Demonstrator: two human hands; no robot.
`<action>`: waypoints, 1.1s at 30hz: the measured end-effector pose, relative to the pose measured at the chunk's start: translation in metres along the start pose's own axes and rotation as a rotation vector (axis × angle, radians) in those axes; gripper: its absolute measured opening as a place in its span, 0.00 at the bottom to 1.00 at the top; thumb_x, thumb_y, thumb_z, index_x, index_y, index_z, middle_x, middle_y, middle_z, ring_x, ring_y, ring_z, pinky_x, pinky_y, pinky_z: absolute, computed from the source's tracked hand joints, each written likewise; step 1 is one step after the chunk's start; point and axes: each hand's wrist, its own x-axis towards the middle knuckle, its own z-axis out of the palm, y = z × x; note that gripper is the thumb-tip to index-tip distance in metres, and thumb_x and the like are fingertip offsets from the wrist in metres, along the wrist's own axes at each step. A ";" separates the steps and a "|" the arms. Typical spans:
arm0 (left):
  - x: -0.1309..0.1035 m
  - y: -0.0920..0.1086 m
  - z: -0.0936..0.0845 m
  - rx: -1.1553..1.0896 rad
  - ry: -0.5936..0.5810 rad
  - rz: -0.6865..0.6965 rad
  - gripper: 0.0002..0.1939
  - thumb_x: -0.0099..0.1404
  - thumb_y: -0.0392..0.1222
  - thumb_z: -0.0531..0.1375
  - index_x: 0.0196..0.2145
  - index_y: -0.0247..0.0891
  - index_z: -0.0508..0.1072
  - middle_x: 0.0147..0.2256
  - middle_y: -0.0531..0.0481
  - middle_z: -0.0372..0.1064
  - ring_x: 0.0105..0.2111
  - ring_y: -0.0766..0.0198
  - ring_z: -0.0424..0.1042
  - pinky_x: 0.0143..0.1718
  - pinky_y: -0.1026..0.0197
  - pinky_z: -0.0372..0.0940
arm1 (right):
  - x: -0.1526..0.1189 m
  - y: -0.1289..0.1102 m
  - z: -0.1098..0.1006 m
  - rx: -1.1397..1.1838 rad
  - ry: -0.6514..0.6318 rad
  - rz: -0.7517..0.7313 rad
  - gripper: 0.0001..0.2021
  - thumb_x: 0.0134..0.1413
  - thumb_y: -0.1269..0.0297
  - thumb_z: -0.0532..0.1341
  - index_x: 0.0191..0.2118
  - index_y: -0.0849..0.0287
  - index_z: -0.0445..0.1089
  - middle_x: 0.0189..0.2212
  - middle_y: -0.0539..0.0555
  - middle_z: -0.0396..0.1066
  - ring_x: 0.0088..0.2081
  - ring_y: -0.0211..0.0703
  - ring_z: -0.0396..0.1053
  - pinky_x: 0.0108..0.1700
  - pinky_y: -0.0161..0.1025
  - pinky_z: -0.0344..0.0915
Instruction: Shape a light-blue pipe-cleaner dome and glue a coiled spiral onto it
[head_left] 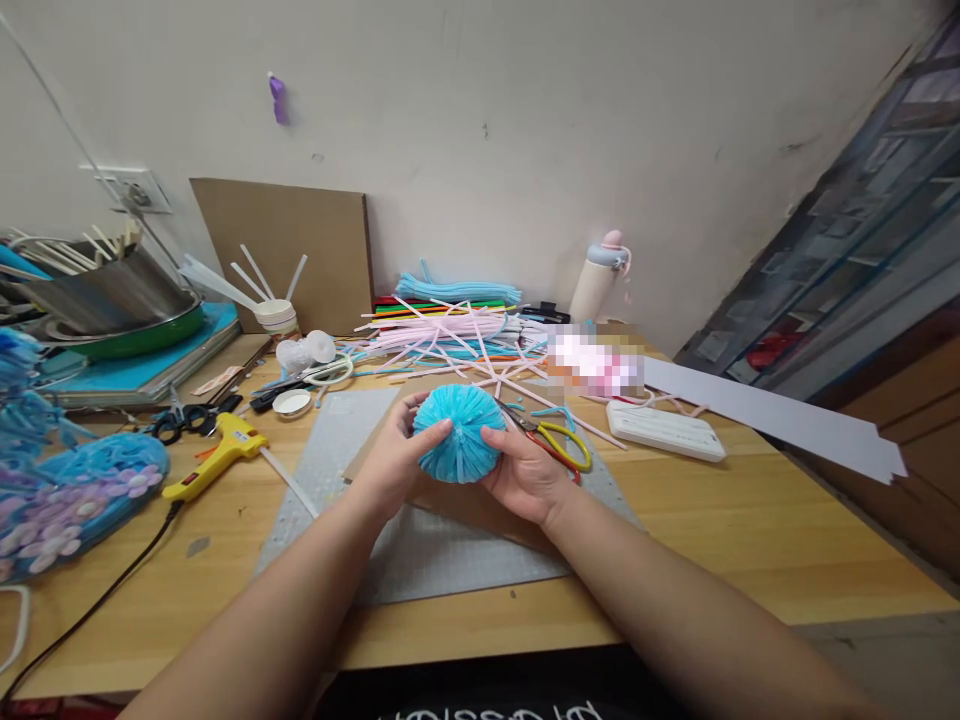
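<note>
A round, bright blue disc of fuzzy strips (459, 435), probably pipe cleaners fanned out from its centre, is held up between my two hands. My left hand (405, 445) grips its left edge, with the thumb on its face. On the right edge, my right hand (529, 470) closes the same way, thumb on top and the other fingers mostly hidden behind. Below the disc lie a piece of brown cardboard (480, 515) and a grey cutting mat (420, 570). Just beyond my right hand rest scissors with yellow and red handles (562, 447).
Pink pipe cleaners (450, 335) lie piled behind. A yellow glue gun (225, 455) with a cord lies left, near a blue flowered piece (82, 495). At right are a white power strip (666, 430) and white card (780, 410); a bottle (596, 280) stands by the wall.
</note>
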 end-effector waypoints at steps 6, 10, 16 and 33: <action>0.001 -0.004 -0.004 0.214 -0.060 0.071 0.41 0.50 0.51 0.69 0.57 0.37 0.59 0.54 0.39 0.64 0.54 0.48 0.65 0.52 0.50 0.62 | 0.000 0.001 0.000 -0.067 -0.002 -0.005 0.18 0.48 0.66 0.67 0.47 0.54 0.71 0.42 0.50 0.77 0.44 0.46 0.74 0.49 0.45 0.70; 0.001 -0.007 -0.004 0.272 -0.041 0.087 0.37 0.54 0.54 0.66 0.57 0.38 0.59 0.54 0.40 0.63 0.55 0.48 0.64 0.54 0.50 0.61 | -0.002 0.000 0.003 -0.108 -0.025 -0.018 0.19 0.46 0.65 0.68 0.48 0.54 0.70 0.42 0.50 0.77 0.45 0.46 0.74 0.50 0.45 0.70; 0.001 -0.012 -0.003 0.251 -0.004 0.044 0.32 0.59 0.59 0.61 0.53 0.38 0.60 0.53 0.40 0.64 0.53 0.50 0.66 0.52 0.51 0.62 | -0.001 0.003 0.001 -0.133 -0.045 -0.003 0.20 0.46 0.66 0.68 0.48 0.54 0.69 0.45 0.51 0.76 0.46 0.47 0.74 0.51 0.46 0.69; 0.001 0.001 -0.013 0.380 -0.040 0.033 0.36 0.56 0.57 0.63 0.58 0.40 0.61 0.57 0.41 0.64 0.56 0.49 0.65 0.54 0.52 0.61 | 0.003 0.002 -0.007 -0.154 0.019 0.109 0.16 0.56 0.55 0.59 0.47 0.55 0.70 0.43 0.53 0.76 0.41 0.44 0.75 0.45 0.44 0.71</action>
